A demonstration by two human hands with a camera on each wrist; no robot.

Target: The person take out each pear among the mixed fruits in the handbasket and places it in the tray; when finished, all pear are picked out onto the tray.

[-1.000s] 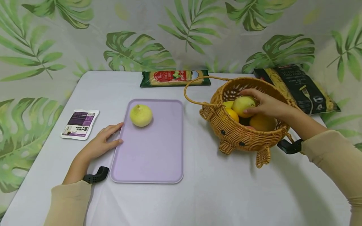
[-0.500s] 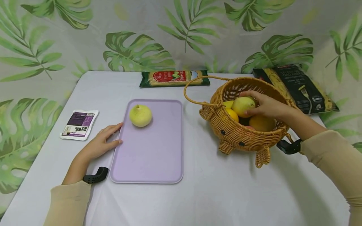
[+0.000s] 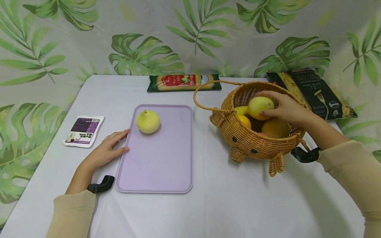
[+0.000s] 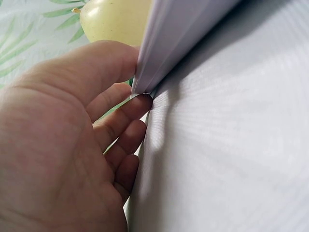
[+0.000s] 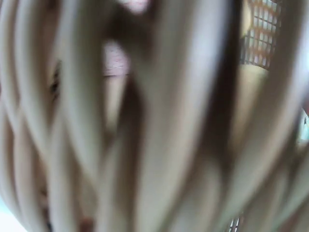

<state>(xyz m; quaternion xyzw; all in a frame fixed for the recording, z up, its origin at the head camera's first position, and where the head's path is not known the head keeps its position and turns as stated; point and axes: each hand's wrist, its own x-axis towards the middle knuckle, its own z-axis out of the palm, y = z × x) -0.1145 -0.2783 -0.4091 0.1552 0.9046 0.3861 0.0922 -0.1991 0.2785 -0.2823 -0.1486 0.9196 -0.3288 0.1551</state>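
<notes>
My right hand (image 3: 284, 106) reaches into the wicker basket (image 3: 253, 141) and pinches a pale yellow-green pear (image 3: 259, 107) between thumb and fingers. Under and beside that pear lie an orange fruit (image 3: 244, 121), a larger brownish-orange fruit (image 3: 275, 128), a partly hidden yellow fruit (image 3: 240, 110) and a sliver of something reddish. Blurred wicker fills most of the right wrist view, hiding the hand there. With thumb and fingertips, my left hand (image 3: 107, 147) touches the left edge of the lilac tray (image 3: 157, 162). A second pear (image 3: 148, 121) sits near the tray's upper left corner.
A purple-and-white packet (image 3: 84, 131) lies left of the tray. Along the back edge is a green pasta pack (image 3: 184, 82). Behind the basket lies a black pasta bag (image 3: 318, 94). The basket's looped handle (image 3: 195, 96) sticks out leftward.
My right hand has raised the pear slightly and shifted it a little to the right inside the basket, uncovering more fruit below. The left hand and tray stay put.
</notes>
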